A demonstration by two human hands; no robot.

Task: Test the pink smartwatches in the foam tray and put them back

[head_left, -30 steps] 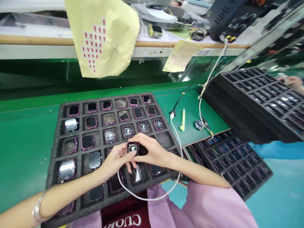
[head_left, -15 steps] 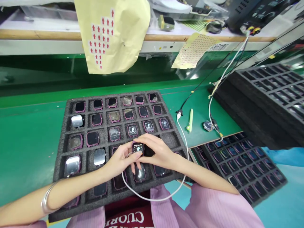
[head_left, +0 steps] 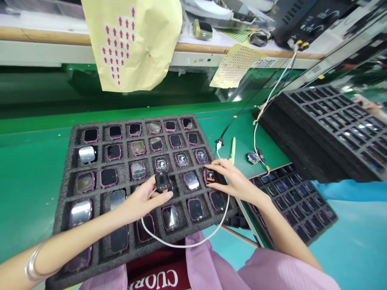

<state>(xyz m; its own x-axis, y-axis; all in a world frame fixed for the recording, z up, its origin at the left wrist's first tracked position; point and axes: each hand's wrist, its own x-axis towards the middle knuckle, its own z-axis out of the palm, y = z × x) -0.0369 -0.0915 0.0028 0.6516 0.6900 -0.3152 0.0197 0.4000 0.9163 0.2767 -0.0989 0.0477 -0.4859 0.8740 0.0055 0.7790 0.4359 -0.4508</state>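
Note:
A grey foam tray (head_left: 65,201) lies before me, its square compartments holding smartwatch bodies with purple frames. Between the thumb and fingers of my left hand (head_left: 148,200) is a small black charger (head_left: 163,181), held over the tray's middle; its white cable (head_left: 181,245) loops below. At the right side of the tray, my right hand (head_left: 234,179) grips a watch (head_left: 209,175) by its edges, at a compartment in the third row. Its screen is lit with an orange bar. Several watches in the row behind, one of them this watch (head_left: 182,159), also show lit screens.
Beyond the tray's right edge are a light green pen (head_left: 233,149) and a black cable connector (head_left: 219,141). Stacked foam trays (head_left: 290,133) rise at the right, above another watch tray (head_left: 305,205). Yellow sticker sheets (head_left: 157,52) hang from the shelf (head_left: 187,60).
My hands have moved apart. The right hand has carried the watch rightward to a tray compartment, while the left keeps the charger. The view has shifted slightly.

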